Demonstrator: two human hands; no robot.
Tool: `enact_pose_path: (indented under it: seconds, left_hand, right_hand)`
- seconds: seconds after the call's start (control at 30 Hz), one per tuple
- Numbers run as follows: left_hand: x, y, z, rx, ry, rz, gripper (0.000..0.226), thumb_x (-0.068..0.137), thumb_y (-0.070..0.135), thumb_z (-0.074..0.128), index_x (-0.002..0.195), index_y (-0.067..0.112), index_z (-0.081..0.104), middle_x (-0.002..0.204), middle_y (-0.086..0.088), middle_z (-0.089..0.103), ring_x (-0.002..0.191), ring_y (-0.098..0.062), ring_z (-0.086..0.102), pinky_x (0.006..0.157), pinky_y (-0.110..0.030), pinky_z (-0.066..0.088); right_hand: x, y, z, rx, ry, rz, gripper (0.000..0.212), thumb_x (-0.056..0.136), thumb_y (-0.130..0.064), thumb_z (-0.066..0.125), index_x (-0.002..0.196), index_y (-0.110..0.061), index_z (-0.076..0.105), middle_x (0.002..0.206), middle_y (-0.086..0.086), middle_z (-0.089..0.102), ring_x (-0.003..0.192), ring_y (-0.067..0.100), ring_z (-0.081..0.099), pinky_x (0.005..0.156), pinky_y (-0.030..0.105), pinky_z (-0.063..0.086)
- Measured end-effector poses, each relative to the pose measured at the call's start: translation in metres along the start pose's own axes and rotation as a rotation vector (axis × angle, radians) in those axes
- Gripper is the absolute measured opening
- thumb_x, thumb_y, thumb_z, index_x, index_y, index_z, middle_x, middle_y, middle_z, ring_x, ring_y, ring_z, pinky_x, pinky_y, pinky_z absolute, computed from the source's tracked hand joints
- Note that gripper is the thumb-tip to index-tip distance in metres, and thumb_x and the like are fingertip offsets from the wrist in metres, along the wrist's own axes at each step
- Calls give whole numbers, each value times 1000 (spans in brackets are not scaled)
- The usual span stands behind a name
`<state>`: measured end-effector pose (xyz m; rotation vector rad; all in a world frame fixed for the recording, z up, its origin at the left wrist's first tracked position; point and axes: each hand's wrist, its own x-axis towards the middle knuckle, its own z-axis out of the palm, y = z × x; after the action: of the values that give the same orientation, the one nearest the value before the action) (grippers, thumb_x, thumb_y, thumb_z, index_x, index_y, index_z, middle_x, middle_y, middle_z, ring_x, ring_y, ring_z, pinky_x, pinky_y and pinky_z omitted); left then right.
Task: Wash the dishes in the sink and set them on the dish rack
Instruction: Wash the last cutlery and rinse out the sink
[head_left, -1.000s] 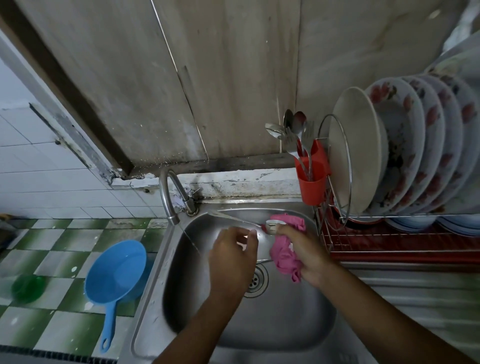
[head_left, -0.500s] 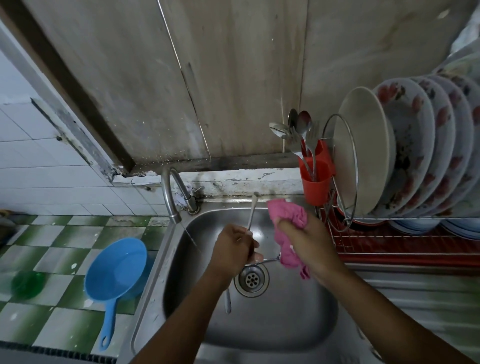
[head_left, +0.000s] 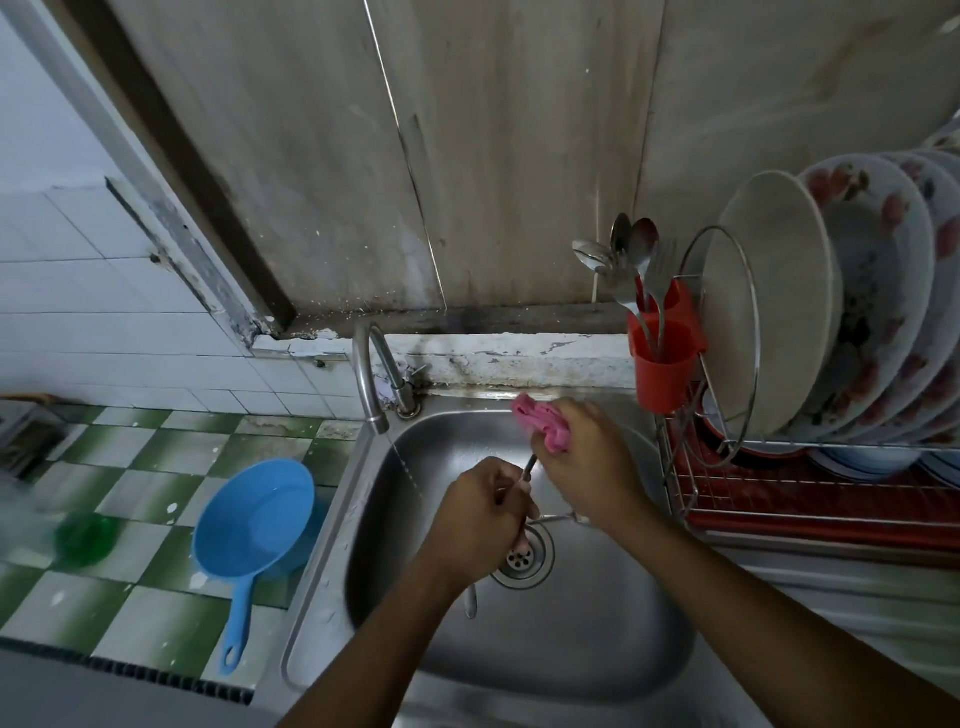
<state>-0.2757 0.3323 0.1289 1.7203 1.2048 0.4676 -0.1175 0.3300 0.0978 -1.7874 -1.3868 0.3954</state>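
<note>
The utensil (head_left: 529, 466) stands steeply over the sink (head_left: 597, 639), gripped in the curled fingers of the left hand (head_left: 478, 519). Only a short piece of its shaft shows between the two hands, and its rounded end pokes out below the left wrist. Whether it is a spoon or a fork cannot be told, since its upper end is hidden behind the right hand (head_left: 587, 462). That hand is closed round a bunched pink cloth (head_left: 543, 428), which sticks out above its fingers.

Half a second ago the top of the utensil stood free beside the cloth. Since then the right hand has come in over it, and the two hands are now nearly touching.

A second utensil (head_left: 558, 517) lies in the sink just above the drain (head_left: 524, 558), its right end covered by the right wrist. A thin trickle (head_left: 408, 470) falls from the tap (head_left: 370, 374) just left of the hands.

To the right, the rack (head_left: 779, 512) holds a row of upright plates (head_left: 872, 322), most with a flower pattern, cut off by the frame edge. A red cup (head_left: 665, 364) hung on its near end holds spoons (head_left: 636, 249).

On the tiled worktop (head_left: 156, 613) to the left of the sink lies a blue scoop (head_left: 254, 519). Beyond it is a green object (head_left: 83, 535), too blurred to name.
</note>
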Motion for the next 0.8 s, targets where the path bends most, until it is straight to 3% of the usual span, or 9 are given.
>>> enact_pose_path:
  seconds: [0.07, 0.23, 0.33, 0.43, 0.5, 0.57, 0.63, 0.7, 0.8]
  left_hand:
    - [-2, 0, 0, -10, 4, 1, 12, 105, 17, 52, 101, 9, 59, 79, 4, 76, 51, -14, 65, 61, -33, 58]
    - [-3, -7, -7, -38, 21, 24, 13, 104, 13, 53, 95, 7, 61, 73, -5, 73, 53, -19, 66, 62, -40, 59]
    - [-11, -15, -10, -61, 3, 20, 15, 105, 14, 53, 96, 4, 60, 75, -4, 74, 51, -17, 64, 56, -28, 52]
    - [-13, -18, -10, -46, 44, 35, 14, 105, 14, 53, 96, 5, 59, 79, -1, 75, 50, -17, 65, 56, -27, 55]
    - [-12, -17, -9, -15, 99, 38, 12, 104, 16, 55, 94, 11, 58, 81, 3, 75, 53, -15, 68, 59, -30, 58]
    - [-10, -19, -5, 64, 165, 76, 13, 104, 19, 56, 91, 18, 56, 81, 5, 74, 58, -12, 71, 62, -36, 60]
    - [-8, -19, 0, 213, 215, 181, 15, 102, 20, 55, 87, 22, 53, 80, 7, 70, 63, -10, 68, 61, -37, 57]
    - [-7, -18, 7, 340, 237, 277, 15, 100, 19, 56, 86, 20, 53, 78, 7, 61, 68, -10, 60, 61, -35, 48]
    - [-12, -5, 12, 178, 178, 164, 12, 100, 23, 57, 90, 16, 56, 79, 7, 61, 69, -7, 58, 66, -30, 47]
  right_hand:
    - [2, -4, 0, 2, 86, 79, 9, 93, -20, 66, 99, -15, 61, 90, 2, 55, 71, 12, 52, 54, 16, 34]
    - [-25, -8, 13, 126, -42, -62, 13, 92, -22, 70, 89, -24, 58, 80, -1, 57, 63, 11, 55, 56, 19, 42]
    - [3, 8, 3, 112, 63, 114, 9, 95, -21, 67, 96, -18, 58, 86, 1, 60, 69, 19, 61, 54, 22, 45]
    - [19, 14, -1, 382, 84, 354, 12, 95, -28, 64, 99, -17, 64, 87, 4, 66, 78, 27, 66, 65, 32, 52]
    - [15, 10, -3, 625, 39, 522, 17, 85, -40, 66, 87, -24, 66, 77, 4, 62, 69, 26, 60, 66, 36, 48]
    - [6, 1, -2, 806, -25, 650, 27, 82, -45, 73, 88, -20, 68, 71, 3, 59, 56, 17, 58, 58, 28, 45]
    - [-3, -8, 6, 910, -46, 708, 27, 81, -41, 80, 89, -17, 69, 68, 2, 61, 49, 13, 59, 52, 25, 45]
    - [-9, -18, 9, 922, 13, 695, 16, 83, -27, 79, 86, -14, 70, 69, 4, 65, 62, 21, 64, 61, 30, 51]
    - [-11, -19, 5, 934, 7, 667, 5, 87, -15, 70, 84, -14, 65, 71, 9, 60, 70, 25, 61, 65, 35, 51]
